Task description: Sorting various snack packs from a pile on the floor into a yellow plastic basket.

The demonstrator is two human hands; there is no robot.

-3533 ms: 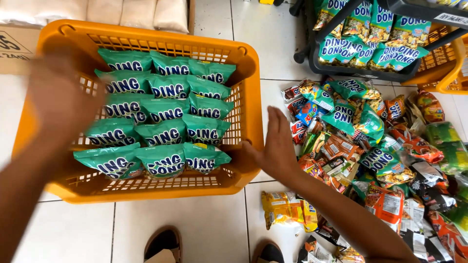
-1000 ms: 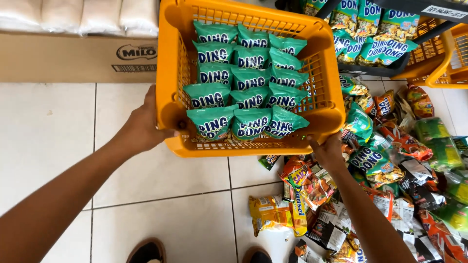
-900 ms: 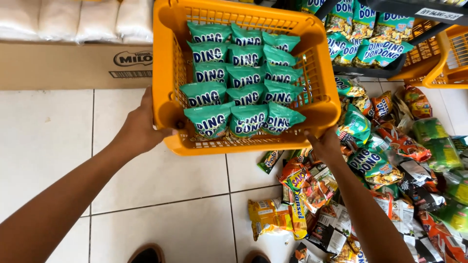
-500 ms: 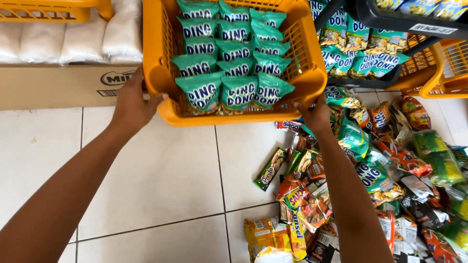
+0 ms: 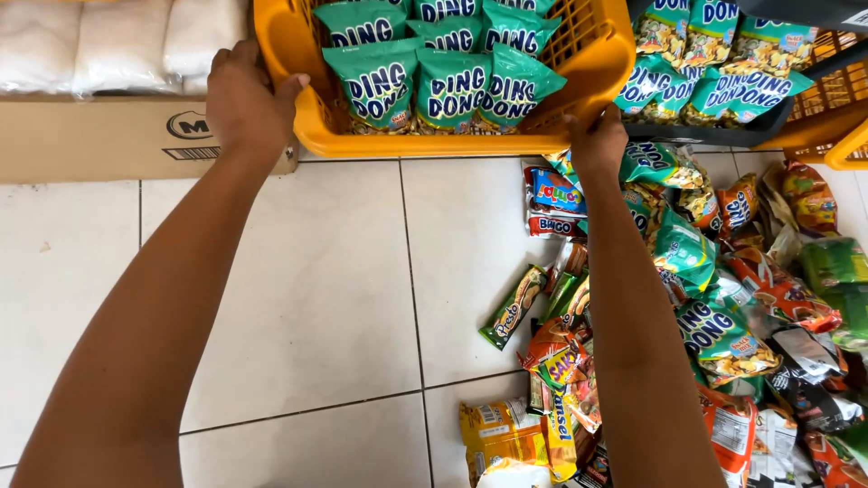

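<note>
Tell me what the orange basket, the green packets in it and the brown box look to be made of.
Orange basket: moulded plastic, smooth sheen, lattice walls. Green packets: glossy crinkled film, probably plastic. Brown box: matte cardboard, by its dull tan face.

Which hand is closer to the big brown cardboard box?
The left hand. It grips the near left corner of the orange basket, right above the cardboard box. The right hand holds the basket's far right corner, well away from the box.
</note>
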